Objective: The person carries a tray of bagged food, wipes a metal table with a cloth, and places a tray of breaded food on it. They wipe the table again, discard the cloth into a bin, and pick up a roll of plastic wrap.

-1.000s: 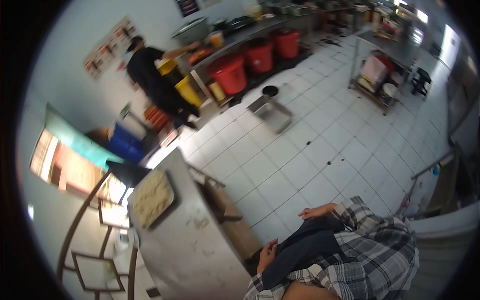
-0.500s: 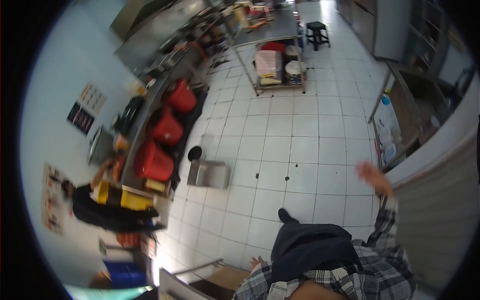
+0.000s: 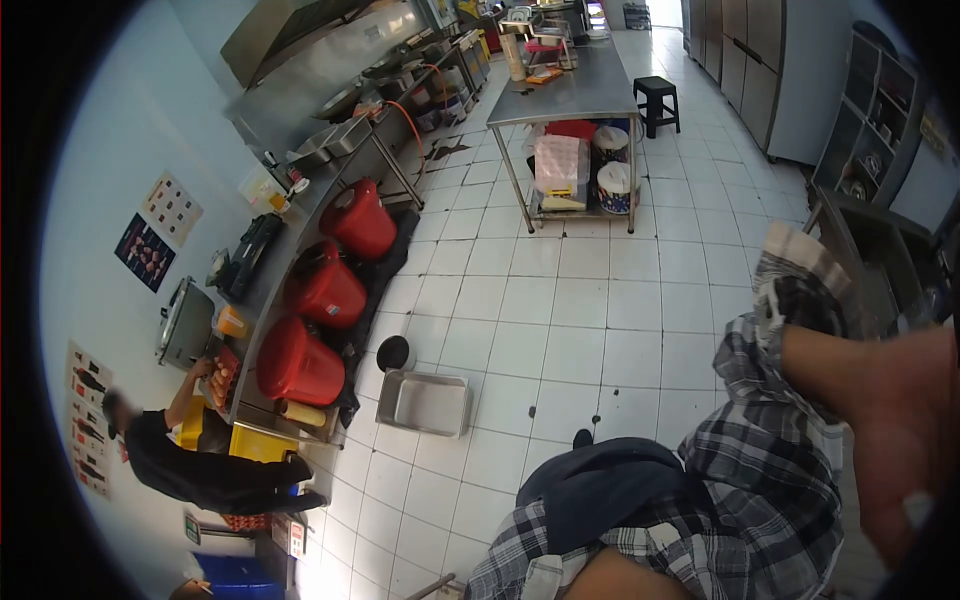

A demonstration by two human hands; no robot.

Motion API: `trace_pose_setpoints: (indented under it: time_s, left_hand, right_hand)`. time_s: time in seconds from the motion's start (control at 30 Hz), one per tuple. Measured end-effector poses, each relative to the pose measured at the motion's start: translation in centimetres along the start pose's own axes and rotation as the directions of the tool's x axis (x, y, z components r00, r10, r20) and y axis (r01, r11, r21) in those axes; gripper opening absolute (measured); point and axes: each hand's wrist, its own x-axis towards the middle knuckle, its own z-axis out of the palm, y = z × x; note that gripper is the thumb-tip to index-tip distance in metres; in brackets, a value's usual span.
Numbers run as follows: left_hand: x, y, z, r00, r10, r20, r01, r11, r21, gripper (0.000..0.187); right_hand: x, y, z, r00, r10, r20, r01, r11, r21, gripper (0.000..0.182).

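My right hand is raised close to the camera at the right edge, large and cut off by the dark rim of the view. Its fingers are hidden, so what they hold, if anything, does not show. A plaid sleeve is pushed up the forearm, with pale striped fabric beside it. Behind the hand stands a metal sink. Out of sight is my left hand. On the tiled floor ahead lie a rectangular steel pan and a round black container, side by side.
Red bins stand under the left counter, where a co-worker in dark clothes reaches toward a tray. A steel table is ahead, with a black stool beside it. Tall cabinets line the right side.
My right hand has risen toward the camera at the right edge. My left hand has left the view. The view has shifted, and the box-like furniture at the bottom has mostly dropped out.
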Motion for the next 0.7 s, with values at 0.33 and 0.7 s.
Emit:
trace_pose_setpoints:
  time_s: [0.33,0.7]
  left_hand:
    - [7.4,23.5,-26.6,0.531,0.414,-0.739,-0.602,0.799,0.015,0.03]
    - [3.3,25.6,-17.0,0.927,-0.288,-0.242,0.068,0.761,-0.645,0.048]
  right_hand:
    - [-2.7,8.1,3.4,0.996,0.014,-0.088,-0.005,0.995,0.103,0.046]
    - [-10.9,22.8,5.8,0.925,0.191,-0.328,0.037,0.815,0.579,0.043]
